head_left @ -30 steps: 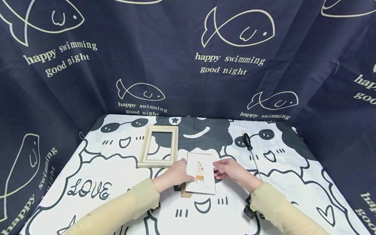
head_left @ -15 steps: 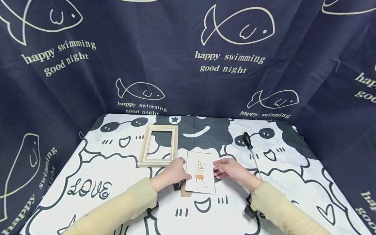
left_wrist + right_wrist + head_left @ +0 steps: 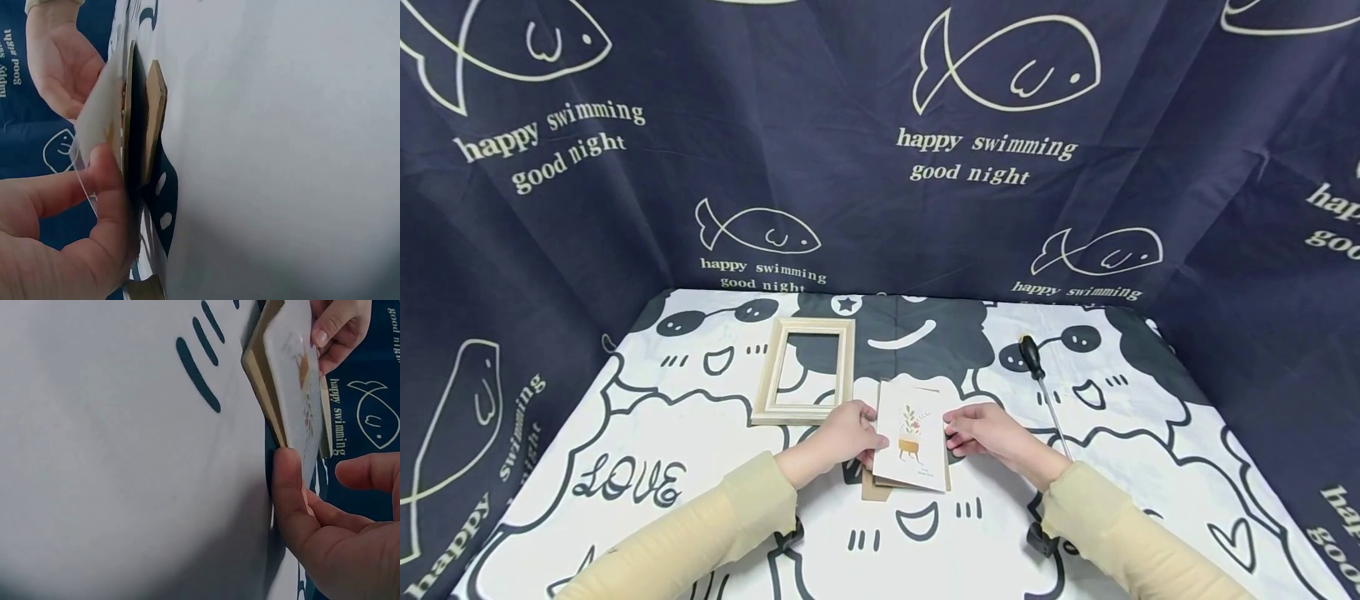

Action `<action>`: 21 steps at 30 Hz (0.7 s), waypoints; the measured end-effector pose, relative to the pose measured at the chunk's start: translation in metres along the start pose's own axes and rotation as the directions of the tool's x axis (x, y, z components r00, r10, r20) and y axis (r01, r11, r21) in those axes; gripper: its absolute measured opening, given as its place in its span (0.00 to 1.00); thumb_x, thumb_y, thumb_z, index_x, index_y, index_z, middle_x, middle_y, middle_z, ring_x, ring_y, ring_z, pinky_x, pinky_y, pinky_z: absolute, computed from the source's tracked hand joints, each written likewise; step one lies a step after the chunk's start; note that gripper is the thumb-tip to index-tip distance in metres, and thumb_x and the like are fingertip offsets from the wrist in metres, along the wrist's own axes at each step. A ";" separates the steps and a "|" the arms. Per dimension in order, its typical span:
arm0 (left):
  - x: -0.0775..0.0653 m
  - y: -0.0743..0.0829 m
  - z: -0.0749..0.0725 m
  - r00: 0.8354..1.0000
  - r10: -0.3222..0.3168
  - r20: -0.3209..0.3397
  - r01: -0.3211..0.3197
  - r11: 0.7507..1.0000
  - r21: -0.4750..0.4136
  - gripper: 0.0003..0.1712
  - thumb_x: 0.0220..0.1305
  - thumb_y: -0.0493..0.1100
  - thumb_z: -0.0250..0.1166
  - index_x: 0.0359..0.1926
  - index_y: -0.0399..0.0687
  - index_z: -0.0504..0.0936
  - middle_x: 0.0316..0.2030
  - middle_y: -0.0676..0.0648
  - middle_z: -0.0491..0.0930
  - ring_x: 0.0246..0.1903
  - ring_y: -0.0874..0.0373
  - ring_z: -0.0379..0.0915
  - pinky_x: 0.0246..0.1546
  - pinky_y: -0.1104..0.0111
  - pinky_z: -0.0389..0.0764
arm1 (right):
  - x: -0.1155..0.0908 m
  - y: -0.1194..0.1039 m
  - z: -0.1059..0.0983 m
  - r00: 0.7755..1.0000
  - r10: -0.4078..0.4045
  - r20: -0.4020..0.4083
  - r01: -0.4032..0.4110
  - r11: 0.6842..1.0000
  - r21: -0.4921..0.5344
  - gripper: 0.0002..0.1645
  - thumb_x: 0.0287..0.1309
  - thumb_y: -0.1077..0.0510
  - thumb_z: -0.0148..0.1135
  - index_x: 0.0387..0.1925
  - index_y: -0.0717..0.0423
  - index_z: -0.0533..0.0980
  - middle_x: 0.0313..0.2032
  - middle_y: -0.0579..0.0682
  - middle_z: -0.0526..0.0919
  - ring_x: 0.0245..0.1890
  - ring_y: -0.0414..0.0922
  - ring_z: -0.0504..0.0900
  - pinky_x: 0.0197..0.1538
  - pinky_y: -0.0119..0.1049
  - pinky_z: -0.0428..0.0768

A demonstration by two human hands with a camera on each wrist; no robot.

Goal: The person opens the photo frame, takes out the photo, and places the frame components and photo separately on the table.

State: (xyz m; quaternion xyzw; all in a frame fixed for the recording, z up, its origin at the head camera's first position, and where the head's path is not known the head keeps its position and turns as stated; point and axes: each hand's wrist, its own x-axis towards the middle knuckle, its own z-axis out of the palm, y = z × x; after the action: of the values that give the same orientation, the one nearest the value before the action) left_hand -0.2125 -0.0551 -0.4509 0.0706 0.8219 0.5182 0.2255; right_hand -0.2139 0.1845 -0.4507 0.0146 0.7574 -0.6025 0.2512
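My left hand [image 3: 842, 437] pinches the left edge of a white picture card [image 3: 910, 442] printed with a potted plant. In the left wrist view, a clear sheet [image 3: 81, 164] shows along the card's edge by the thumb and fingers. Under the card lies a brown backing board [image 3: 947, 479], its edge showing at right and bottom. Another brown piece [image 3: 874, 490] pokes out at lower left. My right hand [image 3: 992, 433] is at the right edge, fingertips touching the card and board; in the right wrist view its upper digit [image 3: 362, 472] stands apart from them.
A cream picture frame [image 3: 765, 379] lies up-left of the card, its opening showing the cloth. To the right lies a screwdriver [image 3: 1033, 360] with a black handle. A black-and-white patterned cloth [image 3: 625, 533] covers the table, and a dark blue curtain [image 3: 850, 108] hangs behind.
The card has shifted slightly left and away from me and turned a little, baring more brown board at right and below. My left hand moved with it; my right hand has hardly moved.
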 end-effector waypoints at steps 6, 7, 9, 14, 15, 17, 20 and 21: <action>0.001 0.000 0.001 1.000 -0.018 -0.010 0.016 0.993 -0.113 0.29 0.51 0.36 0.64 0.52 0.27 0.64 0.24 0.45 0.78 0.14 0.62 0.74 0.25 0.69 0.78 | -0.001 0.002 -0.002 1.000 0.007 -0.010 -0.007 1.000 -0.020 0.19 0.59 0.65 0.46 0.47 0.77 0.66 0.31 0.56 0.77 0.27 0.42 0.79 0.36 0.37 0.79; 0.001 0.000 0.001 1.000 -0.027 -0.010 0.025 0.991 -0.133 0.29 0.51 0.35 0.64 0.53 0.27 0.64 0.24 0.45 0.78 0.15 0.62 0.74 0.25 0.69 0.78 | -0.001 0.003 -0.002 1.000 0.011 -0.010 -0.011 1.000 -0.023 0.19 0.59 0.64 0.46 0.47 0.77 0.67 0.31 0.56 0.77 0.27 0.42 0.79 0.36 0.37 0.79; 0.000 0.001 0.001 0.999 -0.046 -0.005 0.044 0.985 -0.169 0.30 0.52 0.35 0.63 0.53 0.27 0.64 0.24 0.45 0.78 0.15 0.62 0.74 0.25 0.69 0.78 | -0.001 0.004 -0.003 1.000 0.020 -0.008 -0.020 1.000 -0.023 0.18 0.59 0.63 0.47 0.45 0.77 0.68 0.29 0.56 0.77 0.25 0.42 0.79 0.34 0.37 0.80; -0.001 0.003 0.002 0.997 -0.075 0.010 0.075 0.973 -0.220 0.29 0.53 0.34 0.62 0.55 0.28 0.63 0.24 0.45 0.77 0.15 0.63 0.73 0.24 0.71 0.78 | -0.001 0.009 -0.003 0.999 0.047 -0.014 -0.047 0.999 -0.007 0.18 0.59 0.60 0.50 0.41 0.76 0.70 0.25 0.55 0.77 0.21 0.42 0.79 0.31 0.38 0.80; -0.001 0.003 0.002 0.997 -0.078 0.012 0.079 0.971 -0.227 0.29 0.53 0.34 0.62 0.55 0.28 0.63 0.25 0.45 0.78 0.15 0.63 0.74 0.24 0.71 0.78 | -0.001 0.009 -0.003 0.999 0.052 -0.017 -0.052 0.999 -0.003 0.18 0.59 0.60 0.50 0.41 0.75 0.70 0.24 0.54 0.77 0.20 0.42 0.79 0.30 0.38 0.80; -0.001 0.004 0.003 0.996 -0.088 0.018 0.089 0.964 -0.251 0.28 0.54 0.34 0.62 0.55 0.28 0.63 0.25 0.44 0.78 0.15 0.62 0.74 0.24 0.71 0.79 | 0.000 0.010 -0.003 0.998 0.062 -0.018 -0.062 0.998 0.007 0.17 0.59 0.60 0.50 0.39 0.75 0.71 0.23 0.54 0.78 0.20 0.41 0.79 0.30 0.37 0.80; 0.000 0.004 0.003 0.995 -0.101 0.024 0.104 0.956 -0.275 0.28 0.54 0.33 0.61 0.55 0.28 0.63 0.26 0.43 0.79 0.16 0.62 0.75 0.24 0.70 0.79 | 0.001 0.012 -0.003 0.997 0.074 -0.010 -0.074 0.997 0.028 0.17 0.60 0.59 0.49 0.38 0.74 0.71 0.22 0.53 0.78 0.20 0.40 0.78 0.29 0.35 0.80; 0.000 0.004 0.004 0.995 -0.100 0.023 0.103 0.956 -0.276 0.28 0.54 0.33 0.61 0.55 0.28 0.62 0.26 0.43 0.79 0.16 0.62 0.75 0.24 0.70 0.79 | 0.002 0.013 -0.003 0.997 0.077 -0.006 -0.077 0.996 0.035 0.17 0.60 0.59 0.50 0.38 0.73 0.71 0.22 0.52 0.78 0.20 0.40 0.78 0.28 0.34 0.79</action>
State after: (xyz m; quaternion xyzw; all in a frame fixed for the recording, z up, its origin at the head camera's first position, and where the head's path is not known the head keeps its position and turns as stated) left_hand -0.2111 -0.0505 -0.4483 -0.0016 0.7428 0.6156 0.2632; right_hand -0.2123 0.1898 -0.4625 0.0503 0.7465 -0.6055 0.2713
